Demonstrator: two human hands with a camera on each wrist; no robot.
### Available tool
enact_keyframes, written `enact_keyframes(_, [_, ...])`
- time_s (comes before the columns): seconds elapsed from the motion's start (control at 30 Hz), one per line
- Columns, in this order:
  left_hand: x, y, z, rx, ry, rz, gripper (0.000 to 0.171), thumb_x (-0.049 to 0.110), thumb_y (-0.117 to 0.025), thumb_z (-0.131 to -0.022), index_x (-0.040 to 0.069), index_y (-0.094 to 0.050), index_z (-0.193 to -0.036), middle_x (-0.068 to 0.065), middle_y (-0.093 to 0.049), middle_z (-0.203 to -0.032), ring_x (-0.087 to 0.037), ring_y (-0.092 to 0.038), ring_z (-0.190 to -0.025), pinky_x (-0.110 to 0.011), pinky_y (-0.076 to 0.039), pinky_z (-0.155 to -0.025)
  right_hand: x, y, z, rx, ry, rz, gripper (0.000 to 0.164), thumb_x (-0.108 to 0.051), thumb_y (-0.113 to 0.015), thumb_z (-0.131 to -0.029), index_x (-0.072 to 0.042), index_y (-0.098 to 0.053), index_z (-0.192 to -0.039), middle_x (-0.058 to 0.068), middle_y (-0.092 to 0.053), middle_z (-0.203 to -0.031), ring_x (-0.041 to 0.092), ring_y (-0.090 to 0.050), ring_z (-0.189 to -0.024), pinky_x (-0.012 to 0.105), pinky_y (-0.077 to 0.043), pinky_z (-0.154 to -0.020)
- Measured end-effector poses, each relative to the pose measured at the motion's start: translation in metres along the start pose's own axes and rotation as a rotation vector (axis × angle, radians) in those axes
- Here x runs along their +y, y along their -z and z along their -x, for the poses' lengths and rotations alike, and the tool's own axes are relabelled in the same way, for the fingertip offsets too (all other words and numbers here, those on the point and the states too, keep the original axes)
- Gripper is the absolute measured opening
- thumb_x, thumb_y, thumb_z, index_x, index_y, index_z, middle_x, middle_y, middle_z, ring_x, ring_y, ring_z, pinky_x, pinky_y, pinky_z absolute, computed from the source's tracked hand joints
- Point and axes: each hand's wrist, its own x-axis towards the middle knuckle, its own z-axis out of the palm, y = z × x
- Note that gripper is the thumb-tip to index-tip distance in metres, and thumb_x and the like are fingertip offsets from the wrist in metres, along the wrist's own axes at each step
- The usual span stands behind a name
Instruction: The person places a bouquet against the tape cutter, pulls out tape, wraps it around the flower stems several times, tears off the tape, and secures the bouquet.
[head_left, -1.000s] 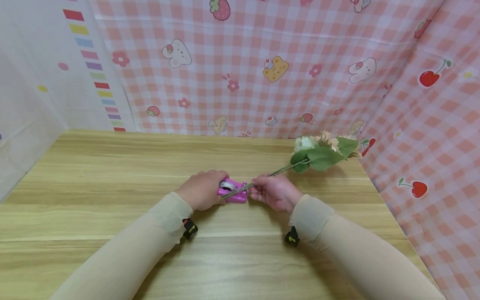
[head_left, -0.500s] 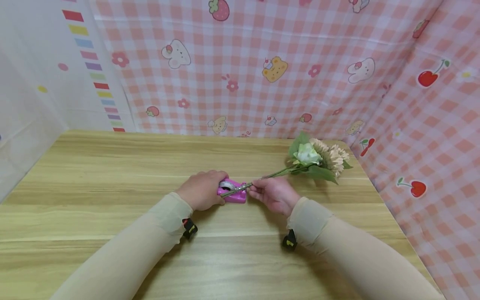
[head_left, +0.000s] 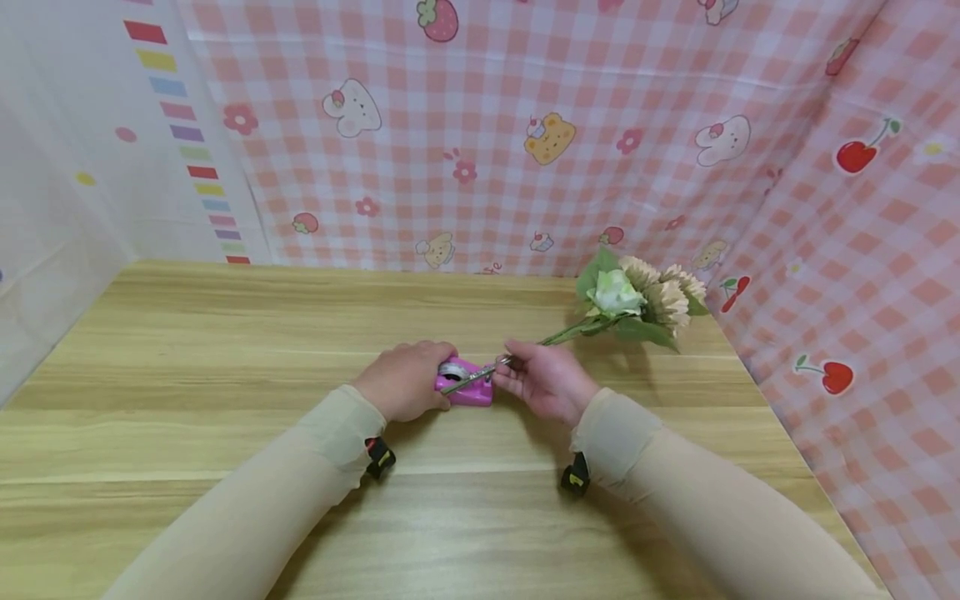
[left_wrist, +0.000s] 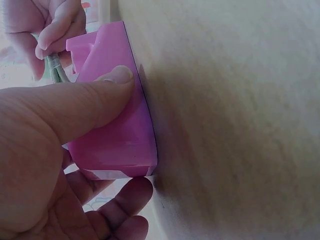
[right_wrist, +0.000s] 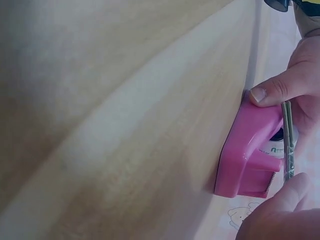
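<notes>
In the head view my left hand grips a pink tape dispenser on the table, thumb along its near side. A tape roll sits inside it. My right hand pinches the green stems of a small bunch of flowers, white and cream blossoms with broad leaves to the upper right. The stem ends slant over the dispenser towards my left hand. Shiny clear tape lies around the stems near the toothed cutter in the right wrist view, close to my right fingertips.
The wood-grain table spreads around both hands. Pink checked cloth hangs behind it and along the right side, with white cloth at the left. The blossoms are close to the back right of the table.
The flower bunch has rolled about its stems, so the white blossom now faces up instead of the leaves. My right hand has shifted slightly left and its thumb has lifted. The left hand stays still.
</notes>
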Motion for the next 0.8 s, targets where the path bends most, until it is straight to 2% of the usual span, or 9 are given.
enact_keyframes(0.13, [0.0,0.0003,0.0003,0.001,-0.002,-0.002,0.061,0.035,-0.086,-0.088,0.018,-0.059,-0.14,-0.006,-0.068,-0.134,-0.032,-0.066,-0.117,-0.052,-0.053,-0.106,-0.0014,-0.0004,-0.0011,-0.011,0.009,0.034,0.018,-0.009,-0.052,-0.109,-0.005,-0.057,-0.092,0.007,-0.065,-0.085,0.014,-0.066,-0.07,0.025,-0.064,-0.073])
enact_keyframes(0.23, [0.0,0.0002,0.0003,0.001,-0.002,-0.004,0.062,0.035,-0.086,-0.088,0.018,-0.059,-0.141,-0.006,-0.068,-0.133,-0.032,-0.066,-0.118,-0.052,-0.053,-0.106,-0.0026,-0.0003,-0.0012,-0.006,0.006,0.061,0.021,-0.006,-0.05,-0.109,-0.007,-0.051,-0.088,0.007,-0.065,-0.087,0.014,-0.066,-0.07,0.026,-0.064,-0.073])
enact_keyframes(0.53, [-0.0007,-0.0002,0.0001,-0.004,0.001,-0.007,0.062,0.035,-0.085,-0.089,0.019,-0.058,-0.143,-0.006,-0.067,-0.136,-0.032,-0.065,-0.121,-0.052,-0.052,-0.108,-0.0032,0.0021,0.0001,0.004,-0.021,0.096,0.007,-0.004,-0.047,-0.108,-0.002,-0.053,-0.105,0.008,-0.066,-0.093,0.016,-0.066,-0.079,0.027,-0.064,-0.079])
enact_keyframes(0.8, [-0.001,-0.0003,0.0,-0.004,0.004,0.0,0.06,0.035,-0.085,-0.09,0.019,-0.058,-0.141,-0.005,-0.067,-0.135,-0.031,-0.064,-0.12,-0.051,-0.052,-0.108,-0.0034,0.0081,-0.0017,-0.011,-0.05,0.055,0.016,-0.003,-0.046,-0.109,-0.007,-0.046,-0.093,0.009,-0.058,-0.095,0.017,-0.064,-0.083,0.029,-0.063,-0.088])
